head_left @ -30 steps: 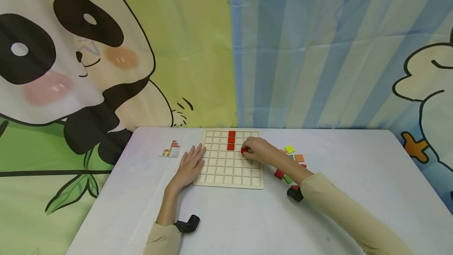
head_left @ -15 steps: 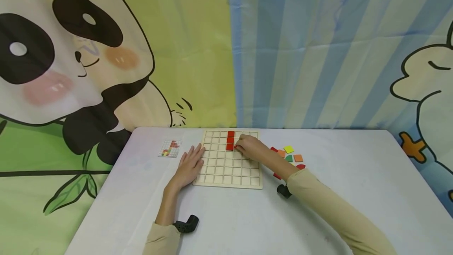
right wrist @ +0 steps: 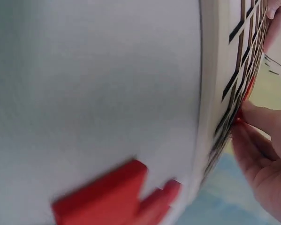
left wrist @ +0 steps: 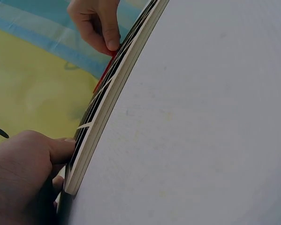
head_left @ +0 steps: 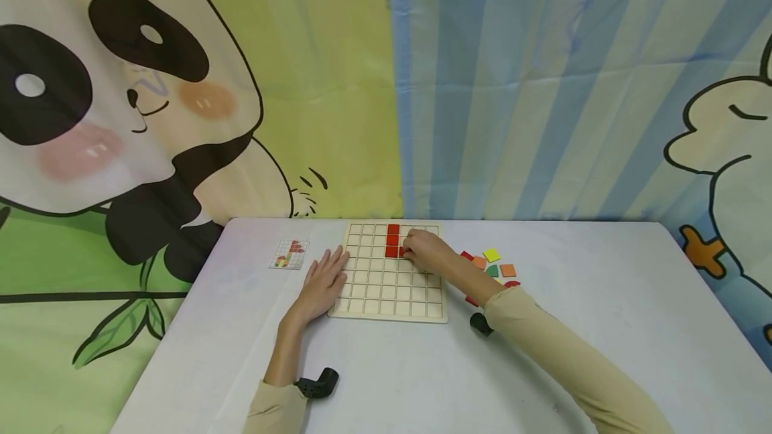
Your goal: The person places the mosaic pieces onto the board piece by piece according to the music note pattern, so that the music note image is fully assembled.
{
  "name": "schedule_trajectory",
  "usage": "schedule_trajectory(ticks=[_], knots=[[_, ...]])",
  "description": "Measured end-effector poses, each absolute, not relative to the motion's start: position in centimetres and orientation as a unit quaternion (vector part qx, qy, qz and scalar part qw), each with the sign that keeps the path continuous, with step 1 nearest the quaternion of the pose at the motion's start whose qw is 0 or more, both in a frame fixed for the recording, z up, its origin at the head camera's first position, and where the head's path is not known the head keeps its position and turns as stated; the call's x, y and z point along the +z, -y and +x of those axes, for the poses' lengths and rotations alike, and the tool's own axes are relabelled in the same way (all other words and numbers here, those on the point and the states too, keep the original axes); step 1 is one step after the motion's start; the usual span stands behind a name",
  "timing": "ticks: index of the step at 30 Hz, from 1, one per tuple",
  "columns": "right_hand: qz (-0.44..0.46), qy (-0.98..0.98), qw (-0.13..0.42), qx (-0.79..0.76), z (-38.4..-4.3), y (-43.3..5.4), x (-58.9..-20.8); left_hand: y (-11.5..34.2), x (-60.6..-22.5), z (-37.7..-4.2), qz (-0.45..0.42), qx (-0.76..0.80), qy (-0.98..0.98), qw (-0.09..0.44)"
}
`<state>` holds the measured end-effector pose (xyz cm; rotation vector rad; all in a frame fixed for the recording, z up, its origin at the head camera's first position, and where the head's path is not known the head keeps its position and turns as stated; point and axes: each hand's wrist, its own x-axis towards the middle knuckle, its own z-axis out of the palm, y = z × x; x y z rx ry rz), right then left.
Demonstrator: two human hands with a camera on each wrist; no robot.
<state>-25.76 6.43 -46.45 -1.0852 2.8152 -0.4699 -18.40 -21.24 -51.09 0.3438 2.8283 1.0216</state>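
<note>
A pale wooden grid board lies on the white table, with 3 red square tiles in one column near its far edge. With thumb and fingers my right hand pinches a small red tile, mostly hidden by the fingertips. That tile is at the board's surface, just right of the lowest red square; whether it sits fully in its cell cannot be seen. On the board's left edge rests my left hand, fingers spread and straight, the thumb over the rim in the left wrist view.
Left of the board lies a small pattern card with a coloured grid. Loose tiles lie right of the board, partly under my right forearm, among them a yellow square, an orange square and a green piece. A printed curtain hangs behind.
My right hand has moved left across the board with the red tile, reaching the cell beside the lowest red square, and then stayed there. My left hand keeps its place.
</note>
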Motion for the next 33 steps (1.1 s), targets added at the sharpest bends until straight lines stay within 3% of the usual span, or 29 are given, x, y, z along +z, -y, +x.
schedule_trajectory(ticks=[8, 14, 20, 33], knots=[[-0.397, -0.916, 0.04, -0.044, -21.8, -7.9, -45.3, 21.2, -51.2, -18.3, 0.112, 0.335, -0.934, 0.051], [-0.467, -0.882, -0.007, -0.057, -15.0, -12.0, -45.2, 21.1, -51.1, -18.4, 0.113, 0.335, -0.933, 0.06], [-0.48, -0.875, 0.015, -0.065, -9.6, -15.5, -45.0, 21.5, -51.2, -18.5, 0.109, 0.334, -0.934, 0.063], [-0.429, -0.9, -0.015, -0.077, -7.8, -20.2, -45.9, 21.5, -51.3, -18.4, 0.108, 0.348, -0.929, 0.061]])
